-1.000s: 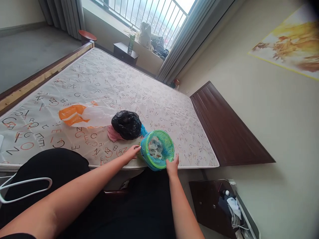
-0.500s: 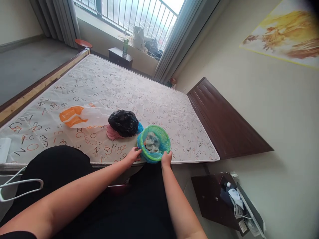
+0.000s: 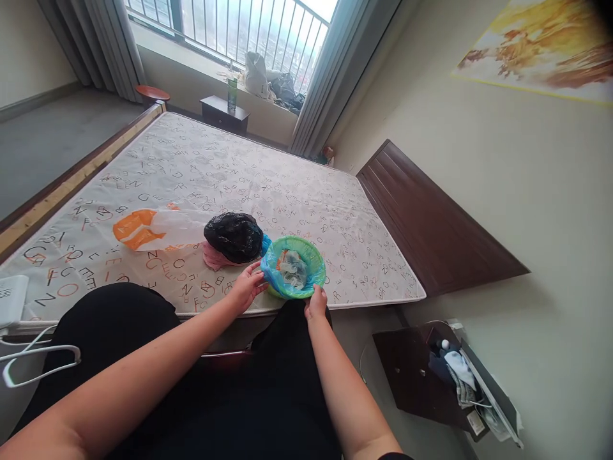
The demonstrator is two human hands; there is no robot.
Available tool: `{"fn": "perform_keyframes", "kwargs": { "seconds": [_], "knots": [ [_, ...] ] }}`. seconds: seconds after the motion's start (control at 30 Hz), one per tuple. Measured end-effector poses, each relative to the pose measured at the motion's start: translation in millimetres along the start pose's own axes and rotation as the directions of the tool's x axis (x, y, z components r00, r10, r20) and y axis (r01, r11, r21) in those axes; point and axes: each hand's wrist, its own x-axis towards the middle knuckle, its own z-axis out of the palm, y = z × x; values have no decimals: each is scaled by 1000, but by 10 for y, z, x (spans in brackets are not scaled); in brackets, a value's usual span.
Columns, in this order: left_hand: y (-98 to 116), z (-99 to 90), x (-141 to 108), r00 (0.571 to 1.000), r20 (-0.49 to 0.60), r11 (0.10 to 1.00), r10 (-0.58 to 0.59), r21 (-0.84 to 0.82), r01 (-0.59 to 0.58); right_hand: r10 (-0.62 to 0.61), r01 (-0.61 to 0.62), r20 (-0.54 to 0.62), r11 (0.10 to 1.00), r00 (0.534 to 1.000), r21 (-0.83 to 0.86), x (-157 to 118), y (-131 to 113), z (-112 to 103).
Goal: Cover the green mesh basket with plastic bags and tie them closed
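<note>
A small green plastic basket (image 3: 313,255) stands at the near edge of the mattress, lined with a blue plastic bag (image 3: 271,271). Crumpled pale plastic (image 3: 293,271) lies inside it. My right hand (image 3: 316,302) grips the near right rim, thumb at the edge. On the left side, my left hand (image 3: 248,287) has its fingers apart, the tips touching the blue bag where it folds over the rim. A black plastic bag (image 3: 234,236) rests left of the basket, on top of something pink (image 3: 216,257). Beyond it lies a white and orange plastic bag (image 3: 136,230).
The letter-printed mattress (image 3: 297,191) spans the middle, with a dark headboard (image 3: 435,223) at right. A nightstand (image 3: 416,377) holding clothes is at lower right. White hangers (image 3: 43,361) and a white box (image 3: 12,300) are at left. My black-clothed knees press near the mattress edge.
The blue bag now covers the basket's left rim, where green showed before. My left hand has shifted up and left, its fingers loosening. My right hand stays on the rim.
</note>
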Motion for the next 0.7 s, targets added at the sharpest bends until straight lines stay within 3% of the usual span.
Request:
{"fn": "perform_keyframes", "kwargs": {
  "seconds": [0.1,0.17,0.37,0.47,0.6,0.7],
  "knots": [
    [-63,-58,22,991,-100,982,-85,160,100,70,-78,75,990,995,116,-140,49,119],
    [-108,-93,30,990,-78,961,-122,242,137,106,-123,105,977,989,171,-223,68,172],
    [-159,-88,34,993,118,908,3,416,-52,191,-228,168,945,967,234,-327,29,190],
    [-102,-66,39,992,107,923,61,373,-97,211,-249,174,938,962,240,-345,-4,186],
    [50,-81,53,989,-9,957,150,254,-143,255,-293,188,930,949,222,-432,-25,223],
    [144,-132,83,984,-17,955,179,244,-170,330,-373,235,913,914,167,-609,6,251]
  ]
}}
